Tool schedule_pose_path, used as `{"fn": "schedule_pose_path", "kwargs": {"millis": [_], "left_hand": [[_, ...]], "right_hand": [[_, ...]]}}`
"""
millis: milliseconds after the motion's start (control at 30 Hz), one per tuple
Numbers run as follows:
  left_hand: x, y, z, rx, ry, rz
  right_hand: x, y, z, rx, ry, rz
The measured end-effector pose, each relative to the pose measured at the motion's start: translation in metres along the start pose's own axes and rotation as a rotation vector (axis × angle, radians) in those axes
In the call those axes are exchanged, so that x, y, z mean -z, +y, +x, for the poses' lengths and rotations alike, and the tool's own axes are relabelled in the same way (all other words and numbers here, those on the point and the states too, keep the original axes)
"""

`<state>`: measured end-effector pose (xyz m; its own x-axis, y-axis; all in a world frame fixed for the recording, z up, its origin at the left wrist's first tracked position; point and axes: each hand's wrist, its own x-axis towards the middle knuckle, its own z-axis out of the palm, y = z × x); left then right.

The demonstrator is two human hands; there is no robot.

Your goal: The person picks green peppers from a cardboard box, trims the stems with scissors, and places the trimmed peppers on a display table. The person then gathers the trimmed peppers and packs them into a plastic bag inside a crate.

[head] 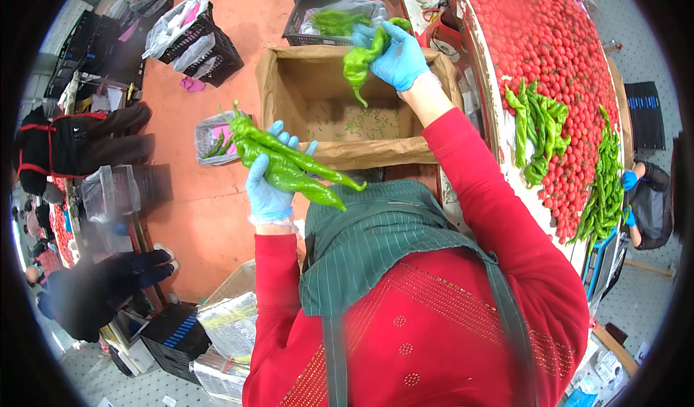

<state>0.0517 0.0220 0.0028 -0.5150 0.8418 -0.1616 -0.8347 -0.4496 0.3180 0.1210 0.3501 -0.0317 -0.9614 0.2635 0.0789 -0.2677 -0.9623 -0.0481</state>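
Observation:
My left hand [271, 184], in a blue glove, is shut around several long green peppers [282, 160], their tips pointing right. In my gloved right hand [396, 57] is a curled green pepper [358, 65], held over a paper-lined box [303, 152]. Small green bits [368, 122] lie scattered across the bottom of that box. To the right, a pile of green peppers [537, 122] rests on small red tomatoes [534, 33] that cover the table.
Behind the box stands a black crate [295, 25] with thin green peppers in it. A small lined bin [203, 133] is on the floor to the left. Across the table, a co-worker's blue-gloved hand [629, 180] is by more peppers [602, 190]. Other people work at the far left.

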Motion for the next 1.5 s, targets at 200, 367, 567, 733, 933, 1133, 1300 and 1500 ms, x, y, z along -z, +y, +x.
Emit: {"fn": "schedule_pose_path", "kwargs": {"millis": [200,367,567,733,933,1133,1300,1500], "left_hand": [[-0.028,-0.032,0.027,0.164,-0.051,0.009],[-0.044,-0.061,0.035,0.309,-0.031,0.029],[-0.053,-0.094,0.042,0.408,0.005,0.067],[-0.056,-0.115,0.043,0.424,0.018,0.103],[-0.052,-0.137,0.042,0.444,0.047,0.034],[-0.065,-0.161,0.034,0.445,0.022,0.127],[-0.083,-0.184,0.027,0.408,-0.025,0.238],[-0.094,-0.194,0.018,0.408,-0.079,0.249]], "right_hand": [[-0.052,0.012,-0.053,0.224,0.265,-0.314],[-0.077,0.011,-0.100,0.117,0.449,-1.543],[-0.081,0.011,-0.149,0.057,0.623,-1.400],[-0.094,0.025,-0.181,0.363,-0.003,-1.702],[-0.100,0.044,-0.215,0.441,-0.013,-1.931],[-0.092,0.030,-0.232,0.417,0.330,-1.263],[-0.084,0.020,-0.246,0.377,0.491,-1.363],[-0.085,0.008,-0.262,0.258,0.443,-1.134]]}}
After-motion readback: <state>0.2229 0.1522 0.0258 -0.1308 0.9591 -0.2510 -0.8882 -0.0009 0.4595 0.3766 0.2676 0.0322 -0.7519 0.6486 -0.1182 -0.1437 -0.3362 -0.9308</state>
